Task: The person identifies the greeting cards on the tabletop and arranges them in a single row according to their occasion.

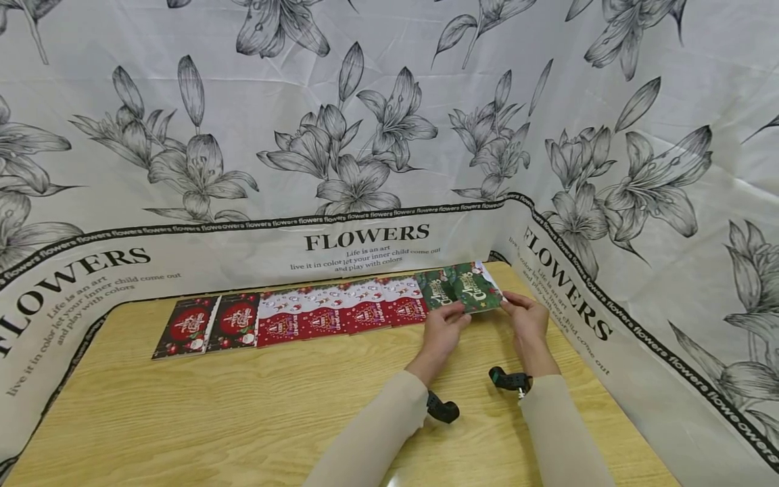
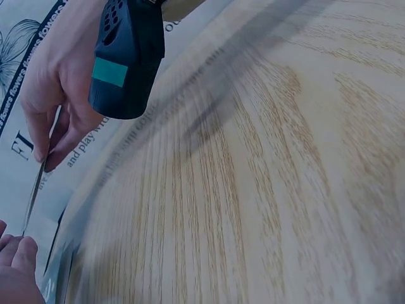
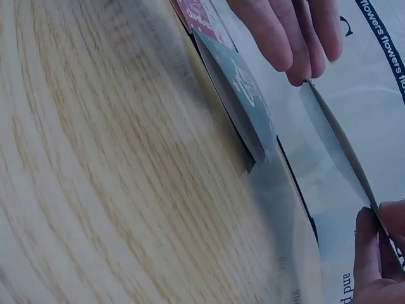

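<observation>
A green Christmas card (image 1: 475, 289) is held slightly raised at the right end of a row of cards. My right hand (image 1: 527, 323) pinches its right edge between thumb and fingers; the right wrist view shows this right hand (image 3: 380, 259) with the card (image 3: 345, 142) seen edge-on. At the lower left corner, my left hand (image 1: 444, 333) holds the card by its fingertips. In the left wrist view the left hand (image 2: 18, 269) is only partly visible. Beside the held card, another green card (image 1: 433, 287) lies on the table, slightly opened in the right wrist view.
Several red-and-white cards (image 1: 322, 312) continue the row leftward, overlapping or touching. Two dark cards with red circles (image 1: 232, 321) end it at the left. The wooden table (image 1: 255, 412) meets a flower-printed cloth (image 1: 243, 257) behind and at the sides.
</observation>
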The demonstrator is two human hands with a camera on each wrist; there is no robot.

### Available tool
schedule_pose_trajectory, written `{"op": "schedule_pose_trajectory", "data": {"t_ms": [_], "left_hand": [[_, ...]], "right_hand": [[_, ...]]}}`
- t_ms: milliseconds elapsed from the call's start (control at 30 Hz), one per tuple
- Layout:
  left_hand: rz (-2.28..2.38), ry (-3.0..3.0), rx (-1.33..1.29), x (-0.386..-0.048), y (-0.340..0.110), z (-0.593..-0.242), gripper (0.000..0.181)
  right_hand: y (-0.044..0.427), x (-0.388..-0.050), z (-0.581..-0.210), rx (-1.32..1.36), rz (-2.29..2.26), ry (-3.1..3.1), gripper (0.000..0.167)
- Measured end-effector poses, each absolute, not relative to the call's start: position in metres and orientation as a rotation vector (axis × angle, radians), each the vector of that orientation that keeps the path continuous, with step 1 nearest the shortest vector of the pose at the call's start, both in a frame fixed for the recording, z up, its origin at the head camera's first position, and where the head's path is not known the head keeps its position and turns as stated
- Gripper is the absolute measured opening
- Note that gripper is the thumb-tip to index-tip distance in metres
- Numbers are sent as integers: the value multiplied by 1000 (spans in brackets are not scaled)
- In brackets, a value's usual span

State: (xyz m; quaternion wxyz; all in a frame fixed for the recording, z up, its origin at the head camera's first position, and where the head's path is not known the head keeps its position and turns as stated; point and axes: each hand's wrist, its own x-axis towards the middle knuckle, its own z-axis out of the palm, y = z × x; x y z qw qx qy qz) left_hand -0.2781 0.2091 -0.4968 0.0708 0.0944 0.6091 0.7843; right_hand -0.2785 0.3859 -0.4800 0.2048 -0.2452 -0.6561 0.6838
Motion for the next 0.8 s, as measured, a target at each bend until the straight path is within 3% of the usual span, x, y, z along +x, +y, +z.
{"op": "schedule_pose_trajectory", "data": {"t_ms": [300,800], "left_hand": [[2316,1723,293,-282,217,-502,44],[2276,1743,267,-284,227,-502,46]], "right_hand": [[386,-283,-483,-694,1900,-1795,40],[384,-291,-491,-781,1826,-1741,35]]}}
